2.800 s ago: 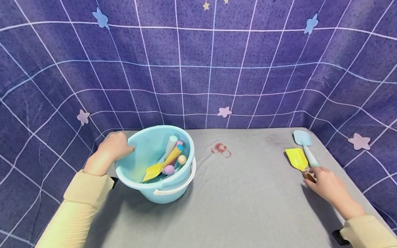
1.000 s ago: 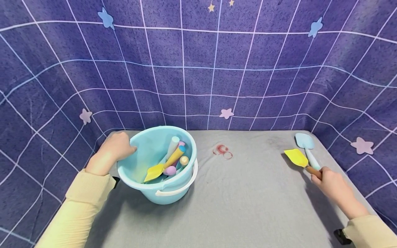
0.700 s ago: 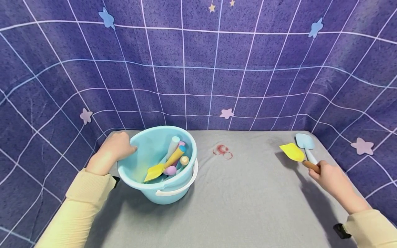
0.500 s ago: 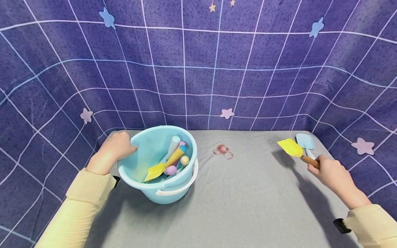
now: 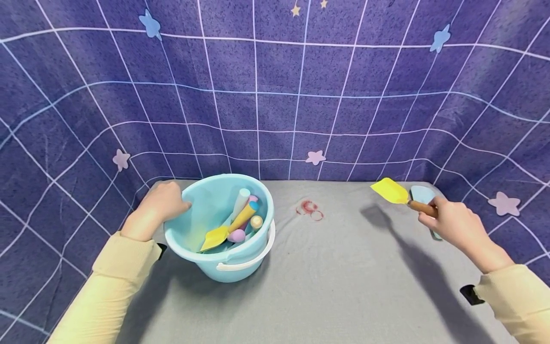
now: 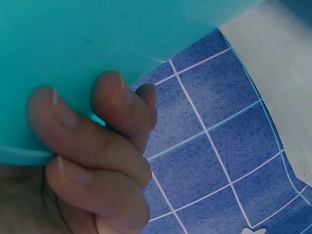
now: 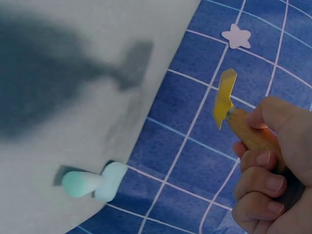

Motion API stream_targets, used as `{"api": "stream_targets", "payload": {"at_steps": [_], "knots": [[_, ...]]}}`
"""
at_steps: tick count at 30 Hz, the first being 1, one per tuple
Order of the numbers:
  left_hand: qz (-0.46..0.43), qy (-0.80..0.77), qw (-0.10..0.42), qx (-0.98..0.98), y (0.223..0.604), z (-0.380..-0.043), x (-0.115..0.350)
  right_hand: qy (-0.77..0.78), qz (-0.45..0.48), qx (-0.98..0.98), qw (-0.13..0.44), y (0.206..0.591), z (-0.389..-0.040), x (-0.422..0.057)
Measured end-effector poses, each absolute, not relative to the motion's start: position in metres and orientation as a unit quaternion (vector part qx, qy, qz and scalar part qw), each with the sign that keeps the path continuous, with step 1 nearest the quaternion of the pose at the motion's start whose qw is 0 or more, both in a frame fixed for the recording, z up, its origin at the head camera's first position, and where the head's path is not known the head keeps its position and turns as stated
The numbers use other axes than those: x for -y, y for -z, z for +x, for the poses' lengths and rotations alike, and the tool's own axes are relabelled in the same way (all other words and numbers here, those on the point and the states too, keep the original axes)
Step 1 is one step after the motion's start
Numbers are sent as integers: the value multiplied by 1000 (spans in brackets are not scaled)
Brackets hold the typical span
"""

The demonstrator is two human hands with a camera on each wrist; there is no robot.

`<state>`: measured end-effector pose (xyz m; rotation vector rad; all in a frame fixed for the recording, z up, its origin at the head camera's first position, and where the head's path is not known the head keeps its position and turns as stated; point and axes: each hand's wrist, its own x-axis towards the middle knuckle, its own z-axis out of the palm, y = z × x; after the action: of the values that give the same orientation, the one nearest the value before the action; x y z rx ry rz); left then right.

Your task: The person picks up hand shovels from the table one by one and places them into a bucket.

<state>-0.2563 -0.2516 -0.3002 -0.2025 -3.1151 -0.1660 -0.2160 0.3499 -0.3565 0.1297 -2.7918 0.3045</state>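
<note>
At the left, a light blue bucket [image 5: 227,267] leans toward me, and my left hand [image 5: 161,205] grips its rim. In the left wrist view the fingers [image 6: 92,141] curl round the edge of the bucket [image 6: 87,44]. My right hand [image 5: 455,227] holds a small shovel [image 5: 391,190] with a yellow blade and wooden handle above the table. The right wrist view shows the fingers wrapped round the handle of the shovel [image 7: 248,131]. Below and behind that hand lies a light blue shovel [image 5: 422,193], partly hidden. Inside the bucket sit a yellow toy shovel [image 5: 216,236] and several other handles.
A grey cloth [image 5: 326,286] covers the table, with a reddish stain [image 5: 308,207] near the back middle. Purple gridded curtain [image 5: 275,110] with star shapes surrounds the table at the back and sides. The bucket's white handle [image 5: 247,263] hangs down at its front.
My right hand has taken hold of the wooden-handled shovel and lifted it off the cloth, up and to the left. The left hand and bucket have stayed in place.
</note>
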Motion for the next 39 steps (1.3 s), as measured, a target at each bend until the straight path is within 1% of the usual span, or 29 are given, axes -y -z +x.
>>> {"api": "stream_targets", "payload": {"at_steps": [9, 24, 32, 39], "knots": [[-63, 54, 6, 997, 299, -255, 250, -108, 74, 979, 156, 333, -226, -339], [-62, 56, 7, 996, 300, -256, 251, -93, 140, 967, 191, 294, -238, -312], [-62, 56, 8, 996, 299, -255, 251, -95, 176, 961, 192, 278, -245, -291], [-60, 61, 5, 996, 298, -254, 251, -93, 226, 945, 219, 268, -251, -277]]}}
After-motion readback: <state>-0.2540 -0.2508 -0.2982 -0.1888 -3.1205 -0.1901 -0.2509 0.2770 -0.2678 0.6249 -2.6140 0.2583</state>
